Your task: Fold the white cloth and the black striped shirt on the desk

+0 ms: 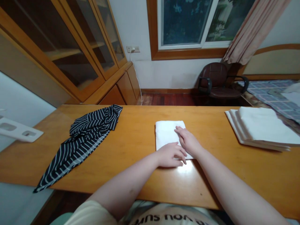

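Note:
A folded white cloth (166, 132) lies in the middle of the wooden table (140, 156). My left hand (170, 154) rests on its near edge, fingers stretched flat and pointing right. My right hand (187, 140) lies flat on the cloth's right side, fingers extended toward the far end. Neither hand grips anything.
A black-and-white striped garment (82, 140) lies crumpled at the table's left. A stack of folded white cloths (262, 128) sits at the right end. A white power strip (18, 131) lies on the left ledge. Beyond the table stand a dark chair (217, 81) and wooden cabinets (77, 53).

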A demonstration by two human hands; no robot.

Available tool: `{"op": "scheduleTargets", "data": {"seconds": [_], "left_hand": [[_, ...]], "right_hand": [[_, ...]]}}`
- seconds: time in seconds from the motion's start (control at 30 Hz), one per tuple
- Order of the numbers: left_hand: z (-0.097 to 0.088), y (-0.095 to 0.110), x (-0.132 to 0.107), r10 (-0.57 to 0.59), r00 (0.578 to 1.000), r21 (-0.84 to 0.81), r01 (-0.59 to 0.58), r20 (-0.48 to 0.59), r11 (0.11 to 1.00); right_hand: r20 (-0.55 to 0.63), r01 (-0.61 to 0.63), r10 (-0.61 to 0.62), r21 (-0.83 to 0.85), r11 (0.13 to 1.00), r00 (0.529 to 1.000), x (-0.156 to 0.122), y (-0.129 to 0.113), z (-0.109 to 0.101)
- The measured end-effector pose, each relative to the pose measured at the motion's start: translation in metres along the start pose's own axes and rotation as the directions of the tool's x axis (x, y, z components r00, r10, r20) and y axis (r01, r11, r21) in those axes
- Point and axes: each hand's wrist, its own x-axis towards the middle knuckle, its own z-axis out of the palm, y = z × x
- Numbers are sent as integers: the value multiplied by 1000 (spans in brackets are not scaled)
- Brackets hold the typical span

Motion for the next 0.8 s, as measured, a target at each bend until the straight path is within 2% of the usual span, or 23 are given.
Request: {"op": "scheduleTargets", "data": {"seconds": [0.07,0.13,0.2,0.27,0.33,0.4,0.47,0.57,0.7,0.8], "left_hand": [[-5,-7,0,-128,987,-277,96,-100,956],[-8,-11,-1,-273,917,-376,153,-290,914],[-14,-12,0,-296,822,-245,197,-486,949],[-20,-13,3,-252,765,8,319,-593,948],[-24,-18,9,-280,725,204,502,-629,841],[-25,-27,18,-357,696,322,644,-623,694],[-21,-38,26,-406,698,422,695,-590,582],[-15,-50,31,-420,717,517,694,-557,501],[-14,-51,29,-426,738,558,675,-524,483],[-16,-48,27,-415,755,571,656,-508,493]], "right_hand": [[37,-61,63,-49,997,997,2,3,3],[47,-121,128,-128,984,991,4,6,6],[57,-153,166,-191,970,984,5,8,8],[68,-159,177,-221,962,982,5,9,9],[75,-158,180,-233,960,981,5,9,9],[73,-171,194,-245,954,978,5,6,7],[68,-189,214,-265,946,975,7,2,5],[45,-219,245,-311,925,968,13,-9,4],[-96,-335,322,-329,883,942,25,-24,10],[-139,-292,261,-290,911,955,31,-24,14]]}}
